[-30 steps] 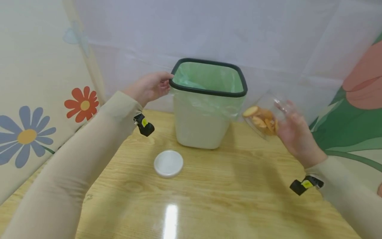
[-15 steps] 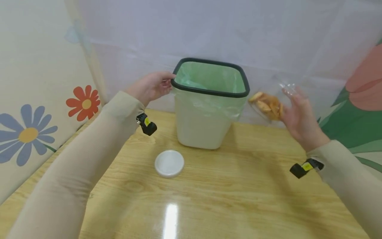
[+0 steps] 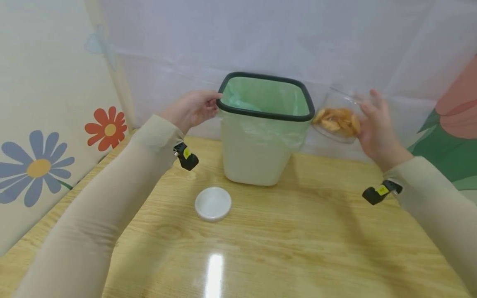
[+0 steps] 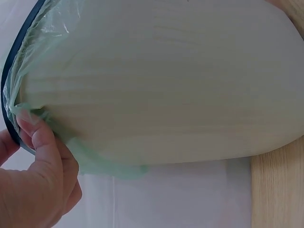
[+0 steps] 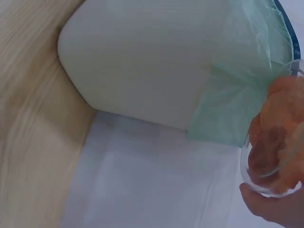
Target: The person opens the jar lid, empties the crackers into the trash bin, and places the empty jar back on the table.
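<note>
A pale waste bin (image 3: 253, 155) with a dark rim (image 3: 264, 114) stands upright on the table, lined with a thin green plastic bag (image 3: 268, 95). At the bin's left side, my left hand (image 3: 191, 111) pinches the rim and the bag's edge between thumb and fingers, as the left wrist view shows. My right hand (image 3: 380, 130) grips a clear container (image 3: 340, 99) just right of the rim, raised off the table. Several orange-yellow slices (image 3: 337, 121), like dried fruit or chips, lie inside it. In the right wrist view the container (image 5: 244, 164) overlaps the bag's overhanging edge; contact cannot be told.
A round white lid (image 3: 213, 203) lies on the wooden table (image 3: 261, 248) in front of the bin. Behind the bin hangs a pale cloth (image 3: 261, 37). A flower-printed panel (image 3: 48, 103) borders the table on the left, and another print is at right.
The right hand has raised the container to about the rim's height, and it is now closer to the bin. The left hand stays on the rim. The slices remain in the container.
</note>
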A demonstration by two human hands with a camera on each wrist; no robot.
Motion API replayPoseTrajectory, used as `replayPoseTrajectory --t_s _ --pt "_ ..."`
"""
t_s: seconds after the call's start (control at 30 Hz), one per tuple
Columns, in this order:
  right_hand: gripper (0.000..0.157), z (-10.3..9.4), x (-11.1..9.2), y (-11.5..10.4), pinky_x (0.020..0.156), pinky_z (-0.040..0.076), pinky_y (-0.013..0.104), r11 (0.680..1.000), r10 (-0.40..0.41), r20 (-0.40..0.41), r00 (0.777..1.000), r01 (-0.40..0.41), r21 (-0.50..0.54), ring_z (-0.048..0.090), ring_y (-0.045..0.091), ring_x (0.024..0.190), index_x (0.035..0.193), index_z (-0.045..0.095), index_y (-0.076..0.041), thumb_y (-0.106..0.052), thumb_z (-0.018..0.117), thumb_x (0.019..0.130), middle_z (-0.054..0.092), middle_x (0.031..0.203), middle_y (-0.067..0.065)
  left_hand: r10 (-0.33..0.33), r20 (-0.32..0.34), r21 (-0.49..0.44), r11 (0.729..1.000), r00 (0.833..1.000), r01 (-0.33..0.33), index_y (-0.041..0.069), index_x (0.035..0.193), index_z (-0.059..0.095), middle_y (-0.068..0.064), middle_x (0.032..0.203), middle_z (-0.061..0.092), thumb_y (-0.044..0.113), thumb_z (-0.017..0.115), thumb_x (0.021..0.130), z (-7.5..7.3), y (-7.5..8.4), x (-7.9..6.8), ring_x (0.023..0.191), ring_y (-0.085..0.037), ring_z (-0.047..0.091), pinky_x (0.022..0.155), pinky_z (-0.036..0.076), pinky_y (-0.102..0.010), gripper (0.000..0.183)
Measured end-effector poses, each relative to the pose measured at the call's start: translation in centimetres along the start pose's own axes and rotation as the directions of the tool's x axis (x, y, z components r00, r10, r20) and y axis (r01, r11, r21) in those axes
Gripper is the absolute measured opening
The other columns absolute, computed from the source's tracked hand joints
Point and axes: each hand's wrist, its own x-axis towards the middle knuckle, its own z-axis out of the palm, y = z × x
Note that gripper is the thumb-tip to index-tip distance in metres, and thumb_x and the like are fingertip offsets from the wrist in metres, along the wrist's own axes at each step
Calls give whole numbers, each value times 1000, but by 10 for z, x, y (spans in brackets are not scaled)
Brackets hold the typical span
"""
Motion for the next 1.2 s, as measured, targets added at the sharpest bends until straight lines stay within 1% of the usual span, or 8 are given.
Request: replayPoseTrajectory --t_s 0.1,0.23,0.37,0.47,0.53,0.73,0.9,1.2 --pt "83 3 4 -6 117 26 34 995 -3 -27 1000 0 -102 31 22 144 161 6 -27 -19 60 98 34 154 -2 10 10 39 999 1000 -10 6 96 51 0 76 47 5 57 101 1 -3 -1 64 -9 45 57 45 -19 7" --pt "81 5 11 -10 119 27 27 977 -33 -27 999 26 -214 41 17 133 161 9 -19 -14 59 98 42 138 -3 14 29 85 996 999 -17 7 95 51 1 71 47 7 55 102 -2 -8 -1 58 -9 44 56 45 -19 8" --pt "82 12 17 -16 116 29 21 935 -70 2 998 67 -348 36 22 137 161 11 -11 -12 62 97 26 159 8 6 55 89 996 998 -11 7 93 51 1 67 47 8 54 102 -3 -10 0 54 -9 42 57 45 -19 10" --pt "85 20 23 -25 122 17 24 887 -75 33 997 81 -455 17 21 151 162 10 -10 -16 65 96 7 168 9 23 74 83 996 997 -29 7 91 51 1 64 47 8 53 103 -2 -7 1 53 -9 42 57 44 -19 12" --pt "85 25 28 -32 122 17 24 833 -64 52 997 82 -547 16 21 152 162 9 -11 -19 64 97 11 168 9 25 69 79 996 997 -31 7 91 50 1 65 46 7 53 103 0 -3 2 55 -9 43 57 44 -19 12" --pt "83 34 42 -49 115 36 28 558 12 129 992 100 -824 45 24 135 163 9 -15 -35 61 100 30 161 18 -16 33 69 998 999 13 5 94 48 -1 71 45 4 55 101 3 5 3 62 -10 44 55 45 -20 10" --pt "87 42 47 -51 116 34 49 461 82 179 980 122 -879 40 35 139 163 9 -16 -39 63 98 30 161 20 -12 14 114 993 1000 11 6 97 49 0 71 45 5 56 101 0 2 2 63 -10 43 57 46 -21 8" --pt "115 53 56 -55 112 30 66 323 140 184 973 130 -937 28 45 146 163 -3 -21 -34 81 85 15 167 13 5 5 167 986 1000 -6 7 99 47 0 67 44 4 55 100 -1 -1 -1 61 -11 46 57 46 -20 8"
